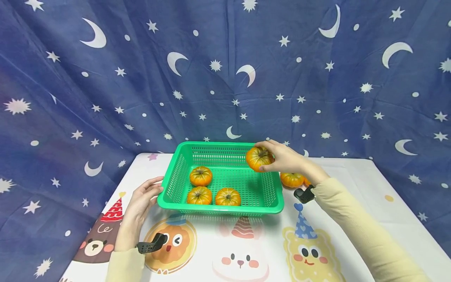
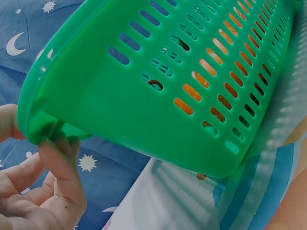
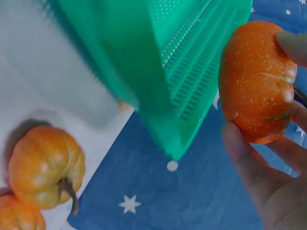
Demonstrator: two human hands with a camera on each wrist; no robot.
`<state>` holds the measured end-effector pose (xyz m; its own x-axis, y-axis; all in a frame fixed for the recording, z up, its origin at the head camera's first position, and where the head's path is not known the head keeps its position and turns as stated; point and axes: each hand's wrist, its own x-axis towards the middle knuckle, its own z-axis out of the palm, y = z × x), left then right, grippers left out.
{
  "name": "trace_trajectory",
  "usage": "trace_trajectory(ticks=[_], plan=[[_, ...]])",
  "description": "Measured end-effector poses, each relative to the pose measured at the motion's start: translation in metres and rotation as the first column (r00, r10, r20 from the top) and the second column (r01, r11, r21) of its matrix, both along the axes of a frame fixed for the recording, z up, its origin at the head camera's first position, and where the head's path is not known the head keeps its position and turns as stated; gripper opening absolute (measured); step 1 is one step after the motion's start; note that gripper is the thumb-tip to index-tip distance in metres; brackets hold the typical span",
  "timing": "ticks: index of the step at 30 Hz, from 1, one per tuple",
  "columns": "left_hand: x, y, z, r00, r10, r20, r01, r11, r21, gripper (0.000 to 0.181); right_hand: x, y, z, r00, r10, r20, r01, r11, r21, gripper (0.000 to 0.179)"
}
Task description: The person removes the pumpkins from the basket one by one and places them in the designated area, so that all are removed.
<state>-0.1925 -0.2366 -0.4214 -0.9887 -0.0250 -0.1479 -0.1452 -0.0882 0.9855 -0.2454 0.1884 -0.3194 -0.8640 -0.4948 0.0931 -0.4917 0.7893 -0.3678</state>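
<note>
The step in hand looks like loading: the right hand (image 1: pixel 280 156), fingers curved round a squat orange pumpkin (image 1: pixel 256 158), holds it up at the far right corner of the green basket (image 1: pixel 218 209). The left hand (image 1: pixel 141 200) pinches the left rim. Next seems to call for lowering, then loosening the grip. Three pumpkins (image 1: pixel 201 176) sit inside, left to middle; two more pumpkins (image 3: pixel 44 167) lie right, on the counter (image 1: pixel 352 172). The held skin is glossy and pale-specked; the basket is slotted, plastic-looking.
</note>
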Motion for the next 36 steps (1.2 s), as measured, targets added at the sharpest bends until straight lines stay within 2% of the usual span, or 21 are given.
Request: trace_trajectory(ticks=[6,16,26,36], plan=[[0.001,-0.001,0.000,1.000,-0.004,-0.007,0.004,1.000,0.018,0.033,0.001,0.016,0.001,0.999,-0.054,0.002,0.054,0.998,0.027,0.072],[0.002,-0.003,0.000,1.000,-0.011,-0.027,0.013,0.998,0.055,0.028,0.006,0.046,0.005,0.991,-0.123,0.041,0.123,0.992,0.017,0.073],[-0.001,-0.001,0.000,1.000,-0.014,-0.019,0.015,0.998,0.053,0.028,0.012,0.082,0.005,0.986,-0.168,-0.018,0.169,0.984,0.059,0.071],[0.000,-0.001,0.000,1.000,-0.019,-0.019,0.020,0.998,0.056,0.027,0.019,0.117,-0.003,0.975,-0.222,-0.003,0.222,0.974,0.036,0.072]])
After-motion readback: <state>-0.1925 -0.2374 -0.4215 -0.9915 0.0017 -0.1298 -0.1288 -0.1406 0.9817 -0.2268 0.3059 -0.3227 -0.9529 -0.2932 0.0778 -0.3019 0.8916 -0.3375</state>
